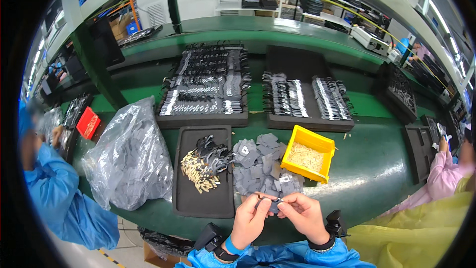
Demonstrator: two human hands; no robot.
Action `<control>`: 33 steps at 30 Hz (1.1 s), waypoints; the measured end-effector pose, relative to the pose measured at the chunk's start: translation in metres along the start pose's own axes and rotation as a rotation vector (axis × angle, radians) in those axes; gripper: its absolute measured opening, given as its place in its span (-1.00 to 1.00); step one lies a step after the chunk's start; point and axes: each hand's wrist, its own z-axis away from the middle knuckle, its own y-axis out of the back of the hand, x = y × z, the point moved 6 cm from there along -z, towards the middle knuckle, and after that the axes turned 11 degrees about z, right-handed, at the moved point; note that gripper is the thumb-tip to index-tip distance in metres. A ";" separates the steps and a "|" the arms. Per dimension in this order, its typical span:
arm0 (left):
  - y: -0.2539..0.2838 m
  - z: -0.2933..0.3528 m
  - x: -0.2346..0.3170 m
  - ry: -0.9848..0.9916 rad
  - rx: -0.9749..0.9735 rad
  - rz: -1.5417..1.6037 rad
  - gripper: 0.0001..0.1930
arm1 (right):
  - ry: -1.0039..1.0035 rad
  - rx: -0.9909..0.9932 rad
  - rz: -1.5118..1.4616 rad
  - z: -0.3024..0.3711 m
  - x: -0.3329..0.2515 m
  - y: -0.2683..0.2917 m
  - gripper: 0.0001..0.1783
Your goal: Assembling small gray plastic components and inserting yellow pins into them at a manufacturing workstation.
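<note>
Near the table's front edge, my left hand [250,219] and my right hand [303,214] meet, thumbs and fingers closed from both sides on a small dark grey piece [274,205]. Its exact kind is too small to make out. Just beyond the fingers lies a loose heap of flat grey pieces [258,167]. To its left, a black tray [181,198] carries black cable parts [214,155] and several gold-coloured metal-ended parts [200,170]. Right of the heap, a tilted yellow bin [325,144] holds many small pale pieces [305,157].
A clear plastic bag [131,154] of grey pieces stands at left. Black foam trays [206,119] [312,123] with rows of cable parts sit behind. A red bin [88,122] is far left. Co-workers in a blue sleeve [69,193] and a pink sleeve [436,173] flank me.
</note>
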 end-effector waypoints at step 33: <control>0.008 0.053 -0.016 -0.346 0.006 -0.441 -0.90 | 0.326 0.391 1.380 -0.332 -0.061 0.146 -0.85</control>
